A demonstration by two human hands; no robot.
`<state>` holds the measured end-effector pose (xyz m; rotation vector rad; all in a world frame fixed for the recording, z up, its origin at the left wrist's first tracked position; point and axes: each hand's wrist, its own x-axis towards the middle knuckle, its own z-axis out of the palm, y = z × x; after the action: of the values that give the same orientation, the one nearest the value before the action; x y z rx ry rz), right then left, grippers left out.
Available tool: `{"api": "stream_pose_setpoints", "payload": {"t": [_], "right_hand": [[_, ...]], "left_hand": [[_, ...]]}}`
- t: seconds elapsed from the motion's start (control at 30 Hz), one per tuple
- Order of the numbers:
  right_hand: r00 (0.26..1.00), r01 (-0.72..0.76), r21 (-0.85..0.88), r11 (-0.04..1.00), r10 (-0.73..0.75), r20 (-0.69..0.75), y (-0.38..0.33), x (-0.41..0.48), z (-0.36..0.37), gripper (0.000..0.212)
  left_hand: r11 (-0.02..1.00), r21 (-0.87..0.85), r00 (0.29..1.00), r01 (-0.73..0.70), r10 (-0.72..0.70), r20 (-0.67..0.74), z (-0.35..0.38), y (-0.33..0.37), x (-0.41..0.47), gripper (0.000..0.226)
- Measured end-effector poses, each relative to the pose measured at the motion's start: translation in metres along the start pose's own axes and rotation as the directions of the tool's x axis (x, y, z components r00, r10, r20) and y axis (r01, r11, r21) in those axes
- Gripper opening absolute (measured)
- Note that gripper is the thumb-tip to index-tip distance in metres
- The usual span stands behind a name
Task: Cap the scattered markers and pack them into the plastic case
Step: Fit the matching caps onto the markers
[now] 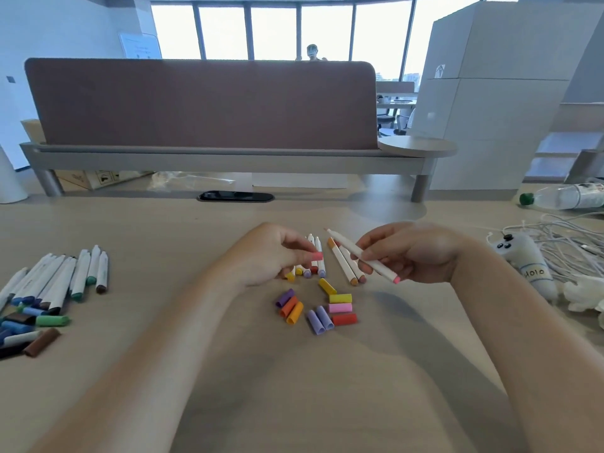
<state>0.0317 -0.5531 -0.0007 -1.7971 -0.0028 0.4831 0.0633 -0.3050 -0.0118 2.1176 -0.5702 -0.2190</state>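
My right hand [405, 253] holds a white marker with a pink end [362, 256] above the table, its bare tip pointing up and left. My left hand [271, 253] pinches a pink cap [317, 256] a short way left of that tip. Under and between my hands lie several uncapped white markers [344, 264]. Several loose caps [315, 307] in purple, orange, yellow, pink and red lie just in front of them. At the far left lies another group of white markers [62, 277] with blue, green, brown and black caps [29, 328]. No plastic case is in view.
A brown desk divider [202, 103] on a grey rail stands behind the table. At the right lie a plastic bottle [565, 197], a tangle of white cables [562, 243] and a white plush toy [529, 266]. A black cable port [236, 196] sits in the table's middle.
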Motion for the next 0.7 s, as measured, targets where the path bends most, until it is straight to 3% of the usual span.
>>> {"api": "stream_pose_setpoints", "payload": {"t": [0.1,0.2,0.3,0.7], "right_hand": [[0.998,0.016,-0.056,0.998,-0.012,0.066,0.003,-0.001,0.000,0.009],[0.997,0.009,-0.094,0.995,-0.002,0.082,0.007,0.002,-0.001,0.023],[0.995,-0.008,-0.120,0.993,0.019,0.095,0.006,0.002,-0.001,0.015],[0.996,-0.041,-0.122,0.992,0.051,0.077,0.004,0.006,0.006,0.013]], "left_hand": [[0.990,-0.132,0.999,0.038,-0.039,-0.006,-0.008,-0.006,0.001,0.015],[0.975,-0.211,0.998,0.065,-0.064,0.014,-0.008,-0.010,0.003,0.020],[0.960,-0.270,0.997,0.075,-0.080,-0.007,-0.006,-0.014,0.005,0.015],[0.948,-0.313,0.998,0.062,-0.068,-0.009,0.003,-0.008,0.005,0.010]]}}
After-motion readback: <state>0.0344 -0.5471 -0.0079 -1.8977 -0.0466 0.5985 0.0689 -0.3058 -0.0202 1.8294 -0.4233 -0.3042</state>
